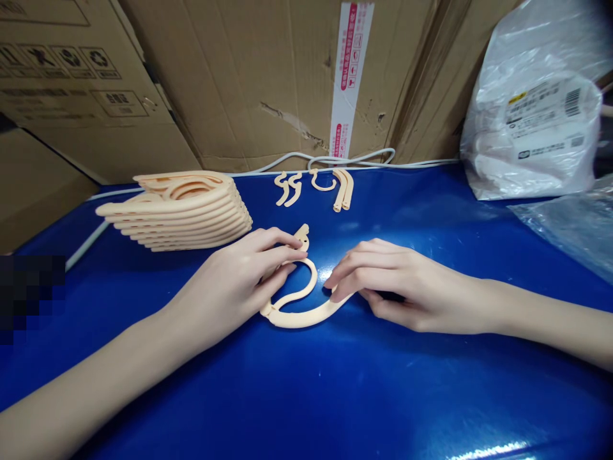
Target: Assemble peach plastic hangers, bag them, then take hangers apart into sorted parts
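A cream plastic folding hanger [301,318] lies on the blue tabletop between my hands, its curved arm toward me and an S-shaped strip inside the curve. My left hand [244,268] is closed on its left side, fingertips near the upper end with small holes. The palm and fingers hide part of that side. At the other end, my right hand [397,284] pinches the tip of the curved arm between thumb and fingers. Behind my left wrist stands a neat stack of matching cream hangers [186,220].
Loose cream parts lie at the back: two small wavy pieces [290,190], a hook [327,187] and curved arms [343,190]. A white cable [282,158] runs along the cardboard boxes [268,76]. A labelled plastic bag [531,140] stands at back right on the blue table [373,396].
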Demonstrator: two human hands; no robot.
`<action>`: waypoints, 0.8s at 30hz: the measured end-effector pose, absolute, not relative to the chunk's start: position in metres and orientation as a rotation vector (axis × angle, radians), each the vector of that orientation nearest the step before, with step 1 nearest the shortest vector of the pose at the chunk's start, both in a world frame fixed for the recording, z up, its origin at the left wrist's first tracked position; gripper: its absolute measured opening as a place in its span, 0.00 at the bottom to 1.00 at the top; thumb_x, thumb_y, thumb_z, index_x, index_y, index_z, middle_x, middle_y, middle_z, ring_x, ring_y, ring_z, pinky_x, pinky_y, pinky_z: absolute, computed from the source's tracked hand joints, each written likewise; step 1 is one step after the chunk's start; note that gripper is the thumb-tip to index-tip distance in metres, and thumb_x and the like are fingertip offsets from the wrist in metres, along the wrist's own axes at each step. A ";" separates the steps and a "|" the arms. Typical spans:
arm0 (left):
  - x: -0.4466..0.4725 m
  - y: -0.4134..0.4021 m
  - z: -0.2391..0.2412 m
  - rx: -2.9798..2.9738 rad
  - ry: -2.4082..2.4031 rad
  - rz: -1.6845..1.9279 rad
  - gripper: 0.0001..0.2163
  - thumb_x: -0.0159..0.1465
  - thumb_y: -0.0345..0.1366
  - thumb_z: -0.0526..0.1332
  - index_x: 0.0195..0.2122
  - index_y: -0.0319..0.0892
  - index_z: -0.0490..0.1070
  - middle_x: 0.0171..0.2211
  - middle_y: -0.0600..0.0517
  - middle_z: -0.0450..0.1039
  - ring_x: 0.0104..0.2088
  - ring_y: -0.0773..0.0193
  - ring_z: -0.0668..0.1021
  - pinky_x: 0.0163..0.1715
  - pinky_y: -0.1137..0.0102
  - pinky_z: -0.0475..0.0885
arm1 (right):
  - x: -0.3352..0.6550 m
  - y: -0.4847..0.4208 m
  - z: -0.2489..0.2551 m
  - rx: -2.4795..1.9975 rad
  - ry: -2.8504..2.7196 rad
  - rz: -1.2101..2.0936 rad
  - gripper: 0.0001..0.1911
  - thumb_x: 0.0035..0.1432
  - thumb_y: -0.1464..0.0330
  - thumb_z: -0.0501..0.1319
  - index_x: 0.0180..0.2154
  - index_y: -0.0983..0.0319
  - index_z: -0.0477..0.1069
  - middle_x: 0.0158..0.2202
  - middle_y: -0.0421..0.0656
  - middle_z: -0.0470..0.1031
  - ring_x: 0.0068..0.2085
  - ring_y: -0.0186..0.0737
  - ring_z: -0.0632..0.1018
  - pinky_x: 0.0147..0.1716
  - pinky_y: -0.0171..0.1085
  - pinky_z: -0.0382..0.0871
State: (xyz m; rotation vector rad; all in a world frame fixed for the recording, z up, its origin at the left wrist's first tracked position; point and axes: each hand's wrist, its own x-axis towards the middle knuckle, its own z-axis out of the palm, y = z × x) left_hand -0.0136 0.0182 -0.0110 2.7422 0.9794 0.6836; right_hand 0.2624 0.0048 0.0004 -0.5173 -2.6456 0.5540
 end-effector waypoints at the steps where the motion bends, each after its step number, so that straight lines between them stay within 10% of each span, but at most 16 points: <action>1: -0.013 0.017 -0.011 2.746 0.966 0.678 0.11 0.72 0.30 0.56 0.51 0.44 0.76 0.54 0.52 0.75 0.52 0.64 0.78 0.50 0.71 0.72 | 0.263 0.006 0.000 -0.519 -2.644 0.543 0.18 0.62 0.83 0.54 0.49 0.65 0.74 0.50 0.45 0.79 0.51 0.38 0.74 0.53 0.39 0.66; 24: -0.010 0.010 -0.008 2.774 0.797 0.618 0.12 0.73 0.29 0.54 0.52 0.43 0.74 0.55 0.50 0.73 0.53 0.65 0.78 0.50 0.73 0.73 | 0.264 0.012 -0.002 -0.574 -2.631 0.464 0.14 0.68 0.78 0.53 0.48 0.62 0.73 0.47 0.44 0.81 0.48 0.40 0.77 0.51 0.43 0.67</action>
